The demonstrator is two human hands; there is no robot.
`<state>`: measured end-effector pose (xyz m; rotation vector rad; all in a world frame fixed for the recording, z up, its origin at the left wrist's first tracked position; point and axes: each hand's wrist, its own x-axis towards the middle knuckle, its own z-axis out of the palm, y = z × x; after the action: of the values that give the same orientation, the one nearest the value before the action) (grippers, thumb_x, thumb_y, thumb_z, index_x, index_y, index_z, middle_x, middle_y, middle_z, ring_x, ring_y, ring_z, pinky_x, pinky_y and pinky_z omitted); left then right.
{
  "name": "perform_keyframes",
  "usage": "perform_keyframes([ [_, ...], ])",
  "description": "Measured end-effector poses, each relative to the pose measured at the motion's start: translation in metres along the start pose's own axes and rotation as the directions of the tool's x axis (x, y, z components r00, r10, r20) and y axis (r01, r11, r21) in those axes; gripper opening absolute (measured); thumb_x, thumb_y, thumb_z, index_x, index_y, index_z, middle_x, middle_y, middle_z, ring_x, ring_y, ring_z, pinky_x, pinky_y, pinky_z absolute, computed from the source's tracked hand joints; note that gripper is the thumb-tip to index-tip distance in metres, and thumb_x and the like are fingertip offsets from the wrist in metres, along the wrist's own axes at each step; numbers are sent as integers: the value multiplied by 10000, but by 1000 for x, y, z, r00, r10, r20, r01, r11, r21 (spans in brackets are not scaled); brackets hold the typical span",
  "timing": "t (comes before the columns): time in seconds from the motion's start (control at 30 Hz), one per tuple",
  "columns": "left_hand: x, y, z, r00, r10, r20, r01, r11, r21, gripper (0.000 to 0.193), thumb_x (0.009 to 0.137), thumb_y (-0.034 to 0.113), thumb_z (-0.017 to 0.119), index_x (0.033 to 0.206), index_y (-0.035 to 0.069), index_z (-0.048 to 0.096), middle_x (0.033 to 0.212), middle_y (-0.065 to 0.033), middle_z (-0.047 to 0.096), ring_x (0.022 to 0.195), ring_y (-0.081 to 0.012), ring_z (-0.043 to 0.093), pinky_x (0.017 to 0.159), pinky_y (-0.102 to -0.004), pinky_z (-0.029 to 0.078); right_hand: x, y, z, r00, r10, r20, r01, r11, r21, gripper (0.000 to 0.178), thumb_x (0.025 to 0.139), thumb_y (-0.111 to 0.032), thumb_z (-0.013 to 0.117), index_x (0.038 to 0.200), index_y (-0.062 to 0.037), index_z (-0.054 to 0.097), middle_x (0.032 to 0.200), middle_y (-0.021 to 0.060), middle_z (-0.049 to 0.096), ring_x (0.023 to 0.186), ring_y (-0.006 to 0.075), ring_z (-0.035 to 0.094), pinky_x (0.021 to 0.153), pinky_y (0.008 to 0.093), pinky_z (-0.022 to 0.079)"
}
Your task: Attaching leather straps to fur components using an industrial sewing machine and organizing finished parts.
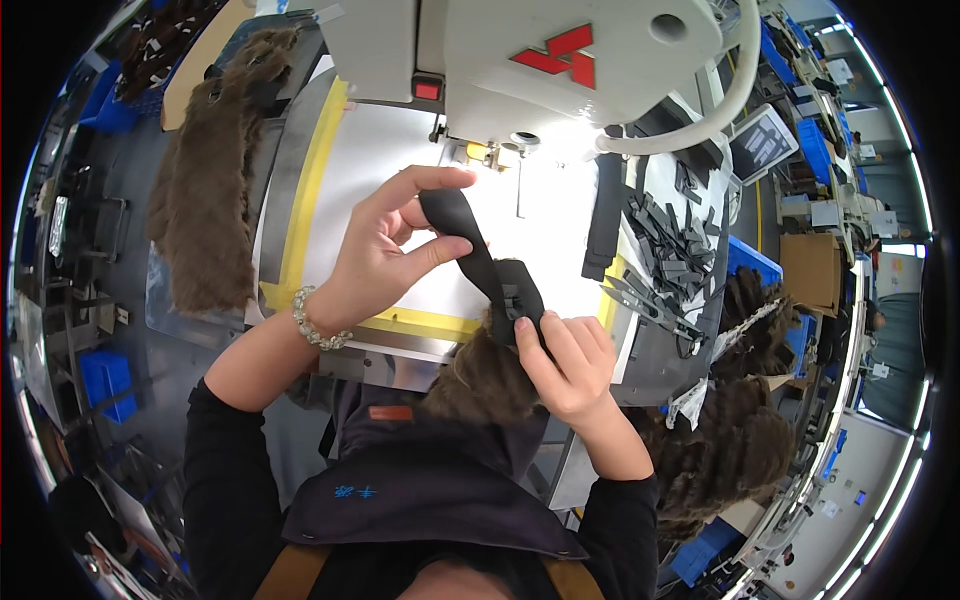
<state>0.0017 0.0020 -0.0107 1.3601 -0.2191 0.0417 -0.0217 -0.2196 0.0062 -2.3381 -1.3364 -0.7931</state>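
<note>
Black strap's [470, 245] lower end — under right hand [565, 365] (probably clipped) — stays hidden.

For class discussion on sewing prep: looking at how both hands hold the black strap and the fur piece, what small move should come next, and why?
Probably lower the black strap and brown fur piece onto the white machine bed: the left hand pinches the strap's free end in the air, and the right hand presses its other end against the fur.

A dark tilted screen [762, 142] upper right; brown cardboard box [812, 270] below it.
</note>
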Motion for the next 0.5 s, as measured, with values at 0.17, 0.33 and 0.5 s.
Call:
perform_keyframes([
  [0.17,1,-4,-4,999,34,-22,-32,996,81,472,696,-78,724,1121,28,548,944,-19,612,847,-94,607,781,-234,492,-8,0,2,998,64,-9,-63,994,91,191,629,32,659,812,-5,615,777,112,574,577,179,508,514,273,391],
  [0.33,0,-4,-7,988,152,-22,-149,983,106,425,700,-66,729,1078,35,564,923,-16,616,822,-82,600,763,-218,475,-13,-13,-5,853,467,233,-516,685,515,201,623,69,673,801,-2,610,776,83,578,587,161,527,528,275,414],
  [0.5,4,-2,1,991,-131,-2,129,977,168,451,889,92,580,1302,34,410,832,-52,641,791,-93,597,753,-237,456,-53,-20,-20,484,405,776,-673,-394,626,198,761,26,686,892,-56,563,773,-29,568,678,45,531,616,204,428],
])
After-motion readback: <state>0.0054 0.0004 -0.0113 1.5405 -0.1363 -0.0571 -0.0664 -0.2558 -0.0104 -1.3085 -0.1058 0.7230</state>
